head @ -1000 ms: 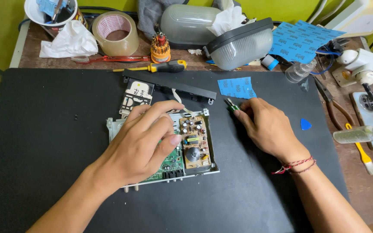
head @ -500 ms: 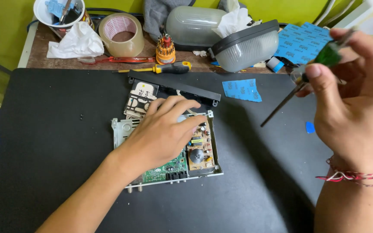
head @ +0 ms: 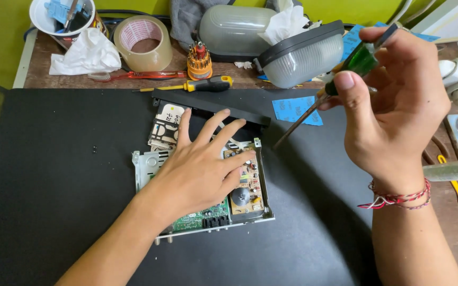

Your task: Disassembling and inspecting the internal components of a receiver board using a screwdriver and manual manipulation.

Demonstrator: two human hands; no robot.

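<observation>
Screwdriver [head: 345,74], with a translucent green handle and a thin dark shaft slanting down to the left, sits raised above the black mat [head: 54,175] in the right hand [head: 398,111], whose thumb and fingers are curled closed around the handle. Left hand [head: 202,169] lies flat and spread, fingers splayed wide, pressing on an opened electronics chassis [head: 144,164] at mid-mat, gripping nothing. Green circuit board [head: 208,218] shows inside the bare metal frame. Behind lie a yellow-handled screwdriver [head: 202,85], a tape roll [head: 143,42] and a frosted bulkhead lamp [head: 306,58].
</observation>
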